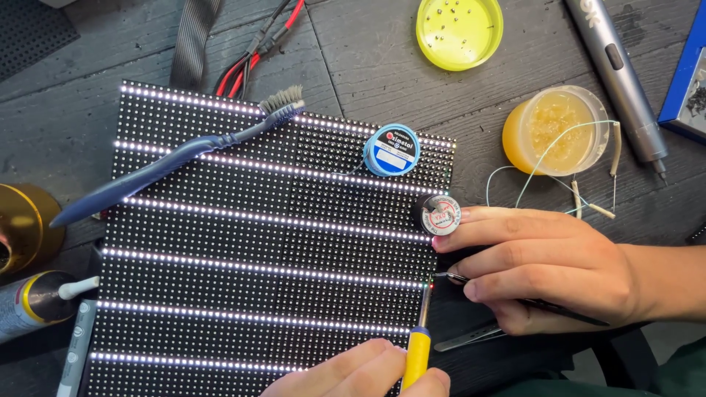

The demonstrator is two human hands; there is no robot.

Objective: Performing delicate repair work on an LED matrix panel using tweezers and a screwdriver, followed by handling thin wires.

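At the far left edge we see a rounded brass-coloured vessel (16, 228), its inside hidden, and below it a grey tube with a white nozzle (40, 300). Most of the dark wooden bench (368, 81) is taken up by one flat black LED panel (243, 242), a fine grid of dots with six rows lit bright white. One blue plastic toothbrush (176, 158) with worn grey bristles lies slantwise across its top left.

Our left hand (364, 375) is clenched around the yellow handle of a soldering iron (417, 351). Its thin metal tip meets the panel's right edge.

Two small reels sit on the panel: a blue one (391, 149) near the top right and a black one (439, 215) at the right edge, touched by our right hand's fingertips. Above, a shallow yellow dish (459, 31) holds a scatter of tiny silvery beads.

Our right hand (544, 268) pinches dark tweezers (548, 309), their point just beside the iron's tip. A second, silver pair (471, 338) lies loose underneath.

Further right, a clear round pot (557, 132) holds lumpy amber paste. A pale thin wire (544, 158) loops over it. Beyond lie one grey pen-shaped driver (621, 73) and a blue box (687, 81).
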